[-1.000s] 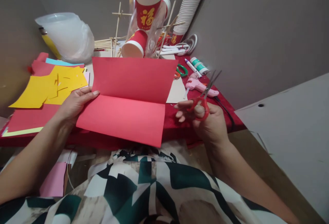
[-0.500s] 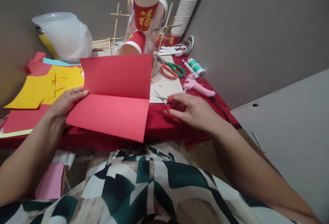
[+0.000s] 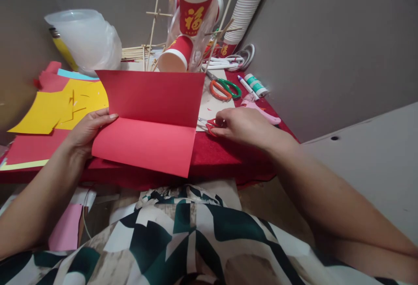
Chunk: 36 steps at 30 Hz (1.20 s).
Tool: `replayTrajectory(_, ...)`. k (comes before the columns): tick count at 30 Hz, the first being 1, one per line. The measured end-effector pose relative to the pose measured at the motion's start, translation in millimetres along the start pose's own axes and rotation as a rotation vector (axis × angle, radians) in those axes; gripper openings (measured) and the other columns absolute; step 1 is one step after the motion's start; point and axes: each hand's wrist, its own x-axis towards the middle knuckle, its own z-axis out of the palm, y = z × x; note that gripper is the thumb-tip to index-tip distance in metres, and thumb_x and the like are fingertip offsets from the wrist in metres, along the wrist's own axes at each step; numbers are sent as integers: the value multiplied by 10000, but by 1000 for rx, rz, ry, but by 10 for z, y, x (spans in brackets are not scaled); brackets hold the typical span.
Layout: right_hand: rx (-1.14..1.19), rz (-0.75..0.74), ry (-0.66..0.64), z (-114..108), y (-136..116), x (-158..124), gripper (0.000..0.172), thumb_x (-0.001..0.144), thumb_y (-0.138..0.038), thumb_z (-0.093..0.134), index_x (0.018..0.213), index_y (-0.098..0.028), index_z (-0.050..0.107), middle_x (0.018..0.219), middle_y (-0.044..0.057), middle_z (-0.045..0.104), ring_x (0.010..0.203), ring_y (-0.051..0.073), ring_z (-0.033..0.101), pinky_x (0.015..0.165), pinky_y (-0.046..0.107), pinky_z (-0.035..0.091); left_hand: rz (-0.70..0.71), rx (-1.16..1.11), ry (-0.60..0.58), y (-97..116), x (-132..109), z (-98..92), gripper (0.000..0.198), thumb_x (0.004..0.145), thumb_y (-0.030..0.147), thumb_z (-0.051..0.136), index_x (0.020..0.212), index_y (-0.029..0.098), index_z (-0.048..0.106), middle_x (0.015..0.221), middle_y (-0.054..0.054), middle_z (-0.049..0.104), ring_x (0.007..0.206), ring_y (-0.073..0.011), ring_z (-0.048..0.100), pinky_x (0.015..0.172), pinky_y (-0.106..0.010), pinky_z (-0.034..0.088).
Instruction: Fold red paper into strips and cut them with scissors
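A sheet of red paper (image 3: 146, 143) with a crease across its middle is held up above the table's near edge. My left hand (image 3: 93, 130) pinches its left side at the crease, thumb on top. To the right of the sheet, my right hand (image 3: 243, 126) is closed around the red handles of small scissors (image 3: 211, 124). Their blades point left toward the paper's right edge, and the tips lie close to it or behind it; whether they touch I cannot tell.
Yellow paper (image 3: 39, 110) lies at left. Behind stand plastic cups (image 3: 85, 41), a red-and-white paper cup (image 3: 196, 12), thin wooden sticks (image 3: 133, 54) and a tall cup stack (image 3: 250, 6). Larger scissors (image 3: 225, 89), a marker (image 3: 247, 87) and a pink glue gun (image 3: 264, 114) lie at right.
The scissors' blades have moved left, nearer the paper's right edge, and look more closed. The view has shifted slightly. My left hand keeps its hold on the red paper.
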Motion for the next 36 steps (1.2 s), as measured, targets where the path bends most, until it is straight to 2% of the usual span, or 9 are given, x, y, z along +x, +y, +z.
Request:
replayTrajectory(8,-96,-160,53,-14,55,68,252,900,-426,681,925,-189,763,1017,101,720,786,220,645,546,321,301,5,4,9,-11,-8,-17,190,676,233,892,784,214,737,683,58,742,545,-86,618,520,-211,473)
replayTrajectory(13,-118,-138,69,-12,68,138,241,877,-434,692,887,-198,736,884,92,731,714,208,622,549,318,295,57,15,-22,-50,13,-37,382,640,303,896,1003,264,787,886,34,820,907,-242,761,753,-336,612)
replayTrajectory(17,-100,-105,-29,-44,108,194,189,861,-397,708,818,-213,724,749,59,719,649,189,590,546,311,263,22,26,81,-51,33,-76,262,653,314,882,891,278,776,737,70,785,695,-174,724,610,-270,577)
replayTrajectory(21,-56,-156,-47,-43,151,223,137,847,-341,702,827,-217,756,838,57,739,684,181,599,546,304,252,64,49,137,-4,-5,-53,220,602,281,860,809,276,785,646,75,747,548,-109,649,528,-221,514)
replayTrajectory(25,-17,-177,-11,-40,208,262,165,826,-347,701,766,-208,768,896,62,740,701,170,593,538,291,260,83,25,143,13,-67,-5,229,580,167,846,788,252,801,676,54,757,542,-97,635,509,-212,492)
replayTrajectory(27,111,-156,-13,-44,234,271,202,812,-348,712,672,-206,748,763,38,713,628,146,558,530,284,284,104,35,127,1,-83,-1,212,584,147,847,767,246,802,685,39,754,551,-103,630,508,-219,484)
replayTrajectory(30,578,-101,-42,-26,224,204,307,763,-445,777,576,-209,717,554,-8,624,506,107,485,495,261,325,128,42,106,-16,-94,-12,188,583,136,856,726,243,795,697,37,747,560,-97,612,506,-217,460)
replayTrajectory(33,1138,-12,-53,45,122,13,402,644,-573,865,576,-204,721,500,-19,604,437,91,452,425,237,328,145,53,94,-14,-98,-7,168,589,144,870,702,237,785,711,38,749,569,-93,604,514,-216,453)
replayTrajectory(36,1448,54,-65,141,-40,-212,426,589,-575,917,586,-201,712,463,-26,572,391,98,461,379,230,350,142,62,91,4,-92,31,156,564,158,874,656,231,771,674,33,737,535,-95,589,490,-218,444)
